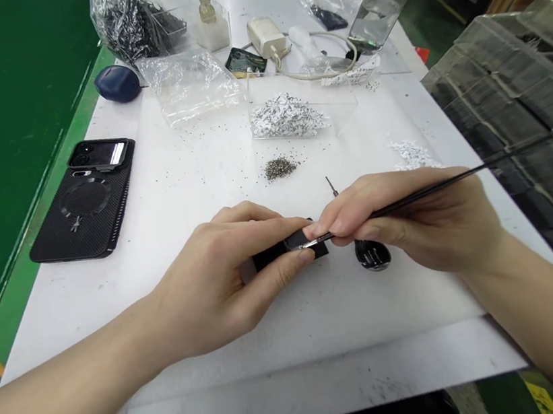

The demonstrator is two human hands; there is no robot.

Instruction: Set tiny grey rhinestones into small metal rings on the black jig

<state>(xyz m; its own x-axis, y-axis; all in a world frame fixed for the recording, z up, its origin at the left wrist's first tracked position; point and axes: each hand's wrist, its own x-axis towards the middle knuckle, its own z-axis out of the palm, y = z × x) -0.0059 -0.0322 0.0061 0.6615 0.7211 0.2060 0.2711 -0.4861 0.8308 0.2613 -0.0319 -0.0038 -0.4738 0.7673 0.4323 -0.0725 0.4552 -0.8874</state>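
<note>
My left hand is closed on a small black block lying on the white work surface, thumb and index finger along its sides. Between the fingers of my right hand is a slim black tool with a silver tip, shaped like a fine paintbrush. Its tip meets the block beside my left thumb; what lies under it is too small to make out. A screwdriver with a black handle lies partly beneath my right hand. Beyond the hands sits a heap of tiny metal screws.
A clear tray holds small white pieces, with more loose white pieces at right. A phone lies left. Plastic bags, a charger, a glass bottle and a tall clear container stand behind. Plastic boxes stack right.
</note>
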